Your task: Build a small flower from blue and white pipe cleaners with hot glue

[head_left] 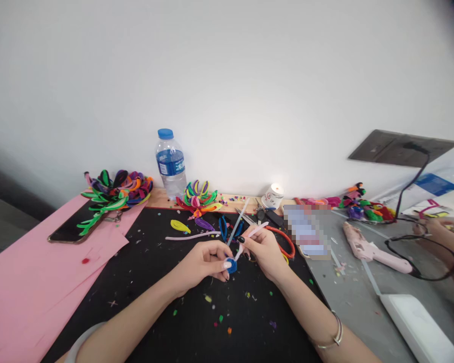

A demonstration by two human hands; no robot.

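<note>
Being pinched by the left hand [207, 259], a blue bundle [232, 265] is seemingly steadied beside a pale strip [258, 229] pinched in the right hand [265, 253].

Soft, bright light is washing the wall [227, 91], glowing palest beyond the grip of the left hand [206, 264] and right hand [264, 252]. Mosaic blocks are hiding the phone screen [306, 231] right of it; lens distortion is skewing the wall plate [389, 147] farther right.
</note>
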